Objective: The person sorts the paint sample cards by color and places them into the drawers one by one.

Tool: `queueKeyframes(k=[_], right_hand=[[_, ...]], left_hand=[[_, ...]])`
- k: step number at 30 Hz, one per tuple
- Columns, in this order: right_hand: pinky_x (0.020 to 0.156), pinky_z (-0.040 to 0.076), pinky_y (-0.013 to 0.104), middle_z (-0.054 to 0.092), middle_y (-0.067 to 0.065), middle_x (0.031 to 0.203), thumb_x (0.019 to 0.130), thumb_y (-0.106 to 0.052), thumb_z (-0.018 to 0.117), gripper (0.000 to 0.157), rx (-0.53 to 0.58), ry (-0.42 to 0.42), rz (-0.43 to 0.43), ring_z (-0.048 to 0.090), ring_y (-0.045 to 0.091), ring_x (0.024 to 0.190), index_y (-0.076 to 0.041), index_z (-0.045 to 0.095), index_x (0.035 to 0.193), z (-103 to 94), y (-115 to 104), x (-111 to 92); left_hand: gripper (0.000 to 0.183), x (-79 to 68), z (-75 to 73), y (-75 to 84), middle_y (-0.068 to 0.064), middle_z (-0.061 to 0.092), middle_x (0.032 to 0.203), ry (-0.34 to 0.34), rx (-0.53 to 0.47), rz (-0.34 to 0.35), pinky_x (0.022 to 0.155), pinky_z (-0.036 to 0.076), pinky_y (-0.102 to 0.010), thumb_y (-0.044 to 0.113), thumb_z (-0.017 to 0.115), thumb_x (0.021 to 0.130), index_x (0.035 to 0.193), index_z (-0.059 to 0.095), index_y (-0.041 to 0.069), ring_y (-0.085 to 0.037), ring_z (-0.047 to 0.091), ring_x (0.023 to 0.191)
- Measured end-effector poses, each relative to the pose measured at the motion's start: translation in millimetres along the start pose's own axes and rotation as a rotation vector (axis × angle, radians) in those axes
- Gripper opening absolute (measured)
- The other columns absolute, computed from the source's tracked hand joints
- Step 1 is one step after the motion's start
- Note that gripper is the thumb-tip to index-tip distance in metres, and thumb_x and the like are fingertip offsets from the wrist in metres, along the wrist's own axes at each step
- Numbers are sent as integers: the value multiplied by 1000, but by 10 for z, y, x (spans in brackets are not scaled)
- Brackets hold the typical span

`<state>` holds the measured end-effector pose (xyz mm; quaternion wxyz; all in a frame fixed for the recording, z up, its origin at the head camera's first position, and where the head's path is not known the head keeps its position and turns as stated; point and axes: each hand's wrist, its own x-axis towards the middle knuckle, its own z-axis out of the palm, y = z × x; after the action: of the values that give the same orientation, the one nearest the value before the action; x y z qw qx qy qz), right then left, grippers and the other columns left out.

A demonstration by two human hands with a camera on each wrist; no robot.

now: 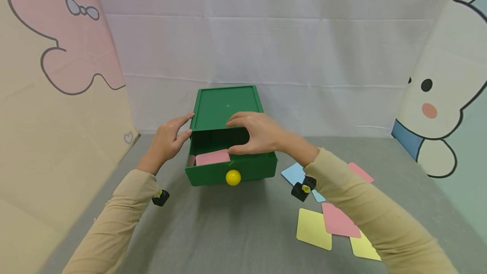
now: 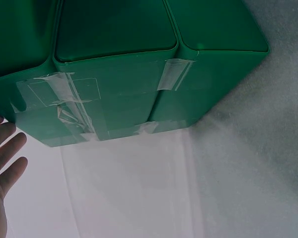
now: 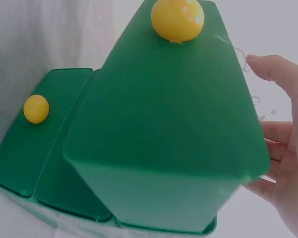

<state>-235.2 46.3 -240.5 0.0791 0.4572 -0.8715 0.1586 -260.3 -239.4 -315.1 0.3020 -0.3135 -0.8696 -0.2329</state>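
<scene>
A green drawer cabinet (image 1: 228, 102) stands before the back wall, its top drawer (image 1: 209, 176) pulled out by a yellow knob's (image 1: 233, 177) side. Inside the drawer leans a pink card (image 1: 212, 157). My right hand (image 1: 258, 133) is over the open drawer, thumb and fingers spread apart with nothing between them; the thumb tip is right by the card's right end. At the cabinet's left upper edge, the fingertips of my left hand (image 1: 166, 141) reach its side. The left wrist view shows stacked green units (image 2: 119, 29) joined with clear tape (image 2: 176, 74).
On the grey table (image 1: 228, 240), right of the cabinet, lie several cards: blue (image 1: 293, 173), pink (image 1: 338, 221) and yellow (image 1: 313, 229). My right forearm passes over some. Another drawer with a yellow knob (image 3: 36, 109) shows closed in the right wrist view. Printed cloth walls stand around.
</scene>
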Motion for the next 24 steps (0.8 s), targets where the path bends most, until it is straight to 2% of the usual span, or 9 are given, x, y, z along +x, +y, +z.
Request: queueKeyframes(k=[11,18,24], right_hand=[[97,39,43,53,11,126,76,-40,67,60,30,15,14,46,26,118,-2,56,121,-184,146,-225],[96,38,48,51,11,128,76,-39,68,60,16,20,91,44,28,120,-4,55,123,-297,270,-464],[96,38,49,53,10,125,75,-36,70,59,26,41,118,43,28,120,-3,56,121,-333,448,-704]], left_hand=[[52,15,4,3,-22,53,124,-4,-7,7,91,40,-53,35,39,95,129,49,-3,-37,51,111],[51,17,5,5,-22,53,124,-7,-12,5,91,40,-53,34,39,95,128,49,-4,-37,51,111],[51,9,-1,12,-22,53,124,-4,-12,12,90,40,-53,33,39,95,128,49,-4,-37,51,111]])
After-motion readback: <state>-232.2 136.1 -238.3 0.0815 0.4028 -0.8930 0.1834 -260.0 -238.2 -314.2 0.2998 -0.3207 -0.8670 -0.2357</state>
